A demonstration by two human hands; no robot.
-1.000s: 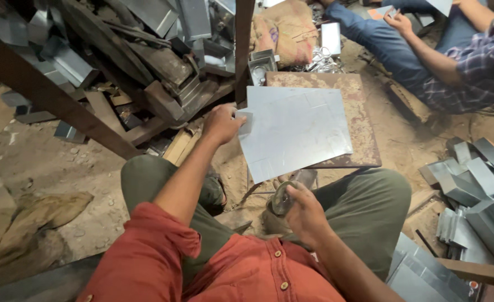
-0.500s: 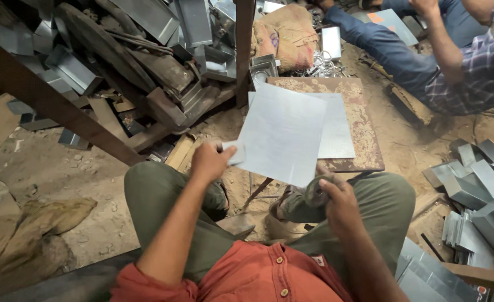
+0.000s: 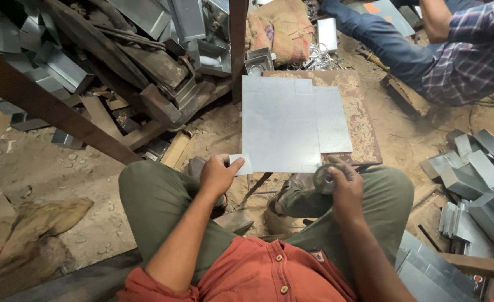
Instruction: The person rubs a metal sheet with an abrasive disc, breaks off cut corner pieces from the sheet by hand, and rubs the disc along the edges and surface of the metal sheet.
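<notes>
Since half a second ago the metal sheet (image 3: 280, 126) has dropped from its tilted, lifted pose and now lies flat on the rusty worktop (image 3: 361, 120), overlapping a second sheet (image 3: 333, 118) beneath its right edge. Left hand (image 3: 219, 174) pinches the sheet's protruding near-left corner tab between thumb and fingers. Right hand (image 3: 345, 184) is curled around a round-headed hammer (image 3: 322, 178) just at the sheet's near right corner, above the green-trousered knee.

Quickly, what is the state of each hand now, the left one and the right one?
Left hand: closed, pinching the corner tab of the flat grey metal sheet.
Right hand: closed on a small round dark tool.
</notes>
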